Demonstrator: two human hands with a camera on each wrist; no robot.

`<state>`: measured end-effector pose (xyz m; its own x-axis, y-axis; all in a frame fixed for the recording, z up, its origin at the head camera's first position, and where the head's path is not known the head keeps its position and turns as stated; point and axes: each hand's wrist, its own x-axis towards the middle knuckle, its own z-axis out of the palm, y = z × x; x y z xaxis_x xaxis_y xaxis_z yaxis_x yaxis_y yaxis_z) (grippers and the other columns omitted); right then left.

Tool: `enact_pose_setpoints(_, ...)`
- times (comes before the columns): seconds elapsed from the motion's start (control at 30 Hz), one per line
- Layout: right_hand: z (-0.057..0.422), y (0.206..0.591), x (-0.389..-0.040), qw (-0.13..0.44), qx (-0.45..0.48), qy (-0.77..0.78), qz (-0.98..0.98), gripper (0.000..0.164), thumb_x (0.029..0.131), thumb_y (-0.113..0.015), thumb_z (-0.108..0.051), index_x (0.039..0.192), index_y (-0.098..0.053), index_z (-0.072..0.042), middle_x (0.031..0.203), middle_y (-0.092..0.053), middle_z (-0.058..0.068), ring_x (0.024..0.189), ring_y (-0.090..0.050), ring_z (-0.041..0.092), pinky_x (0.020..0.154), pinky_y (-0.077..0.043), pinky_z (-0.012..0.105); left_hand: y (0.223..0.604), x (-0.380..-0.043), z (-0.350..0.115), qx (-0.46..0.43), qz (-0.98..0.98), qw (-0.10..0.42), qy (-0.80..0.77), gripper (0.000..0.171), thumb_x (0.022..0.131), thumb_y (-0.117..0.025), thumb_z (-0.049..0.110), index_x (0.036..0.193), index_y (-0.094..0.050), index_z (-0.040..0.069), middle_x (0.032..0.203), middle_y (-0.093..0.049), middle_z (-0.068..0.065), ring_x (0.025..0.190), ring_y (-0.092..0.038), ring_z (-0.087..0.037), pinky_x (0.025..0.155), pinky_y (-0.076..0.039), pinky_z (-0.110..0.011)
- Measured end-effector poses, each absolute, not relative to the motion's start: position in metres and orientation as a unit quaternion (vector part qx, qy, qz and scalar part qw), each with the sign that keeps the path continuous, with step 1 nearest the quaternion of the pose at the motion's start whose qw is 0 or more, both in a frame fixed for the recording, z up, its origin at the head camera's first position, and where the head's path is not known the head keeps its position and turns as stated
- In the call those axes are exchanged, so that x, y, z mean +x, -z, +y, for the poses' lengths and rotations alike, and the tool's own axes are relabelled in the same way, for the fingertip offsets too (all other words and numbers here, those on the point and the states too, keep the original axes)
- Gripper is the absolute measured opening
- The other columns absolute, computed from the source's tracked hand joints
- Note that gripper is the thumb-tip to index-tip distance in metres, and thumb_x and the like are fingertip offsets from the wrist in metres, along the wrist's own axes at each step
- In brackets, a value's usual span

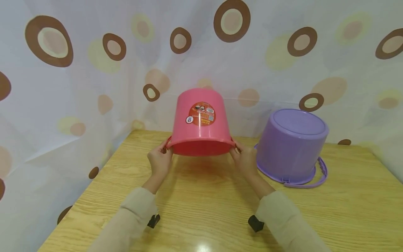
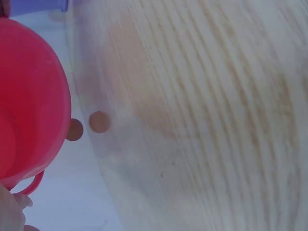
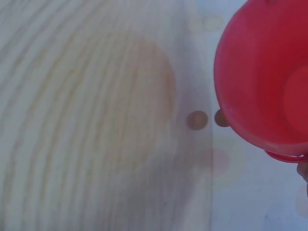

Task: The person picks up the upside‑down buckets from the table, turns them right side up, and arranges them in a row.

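Note:
A pink bucket [image 1: 203, 129] hangs upside down above the table, its open mouth tilted down toward me and a round red label on its side. My left hand [image 1: 160, 161] grips the left side of its rim, and my right hand [image 1: 246, 159] grips the right side. In the left wrist view the inside of the pink bucket [image 2: 29, 106] shows, with part of the left hand [image 2: 10, 211] at the lower left corner. The right wrist view also looks into the pink bucket [image 3: 264, 82]; only a bit of the right hand [image 3: 303, 171] shows at the edge.
A purple bucket [image 1: 289, 147] stands upside down on the wooden table [image 1: 201, 196] to the right, close to my right hand, its handle [image 1: 322, 173] lying out on the table. Behind the table hangs a white curtain [image 1: 201, 63] with brown and yellow circles.

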<state>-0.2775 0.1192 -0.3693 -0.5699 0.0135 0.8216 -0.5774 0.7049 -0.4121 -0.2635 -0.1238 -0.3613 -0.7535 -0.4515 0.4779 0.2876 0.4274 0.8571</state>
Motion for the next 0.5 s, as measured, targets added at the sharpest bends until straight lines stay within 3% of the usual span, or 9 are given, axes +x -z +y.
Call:
enact_pose_setpoints(0.07,0.12,0.364,-0.279,0.444,0.177,-0.333,-0.813,0.022,0.077,-0.068,-0.004,0.098,-0.071,0.003,0.067,-0.068,0.018,0.044,-0.049,0.017,0.04,-0.043,0.034,0.359,-0.264,-0.124,0.048,-0.768,0.354,0.531,0.027,0.077,-0.063,-0.003,0.103,-0.068,-0.006,0.084,-0.07,-0.022,0.06,-0.047,-0.006,0.051,-0.034,-0.007)
enact_pose_setpoints(0.17,0.121,0.359,-0.279,0.45,0.183,-0.339,-0.806,0.023,0.077,-0.067,-0.002,0.098,-0.071,0.004,0.076,-0.07,0.02,0.049,-0.061,0.022,0.044,-0.048,0.037,0.356,-0.264,-0.124,0.031,-0.756,0.371,0.538,0.026,0.077,-0.062,-0.005,0.101,-0.068,-0.008,0.088,-0.07,-0.023,0.065,-0.053,-0.011,0.056,-0.037,-0.006)
enact_pose_setpoints(0.27,0.122,0.357,-0.277,0.45,0.185,-0.353,-0.799,0.02,0.076,-0.064,0.001,0.095,-0.072,0.003,0.081,-0.071,0.02,0.057,-0.066,0.027,0.047,-0.05,0.039,0.353,-0.264,-0.124,0.019,-0.742,0.383,0.551,0.025,0.078,-0.062,-0.005,0.102,-0.066,-0.009,0.099,-0.067,-0.023,0.078,-0.065,-0.02,0.065,-0.046,-0.006)
enact_pose_setpoints(0.37,0.121,0.354,-0.275,0.457,0.187,-0.362,-0.791,0.017,0.074,-0.061,0.003,0.088,-0.071,0.002,0.077,-0.071,0.017,0.06,-0.068,0.027,0.049,-0.051,0.038,0.35,-0.263,-0.124,0.013,-0.727,0.387,0.566,0.025,0.078,-0.061,-0.005,0.103,-0.064,-0.01,0.104,-0.064,-0.024,0.094,-0.066,-0.028,0.076,-0.053,-0.016)
enact_pose_setpoints(0.5,0.12,0.35,-0.273,0.478,0.196,-0.36,-0.777,0.018,0.072,-0.059,0.003,0.085,-0.071,0.001,0.075,-0.071,0.017,0.057,-0.067,0.027,0.045,-0.047,0.035,0.347,-0.262,-0.125,0.008,-0.709,0.396,0.583,0.025,0.077,-0.061,-0.007,0.101,-0.066,-0.009,0.102,-0.066,-0.023,0.097,-0.064,-0.024,0.078,-0.053,-0.018)
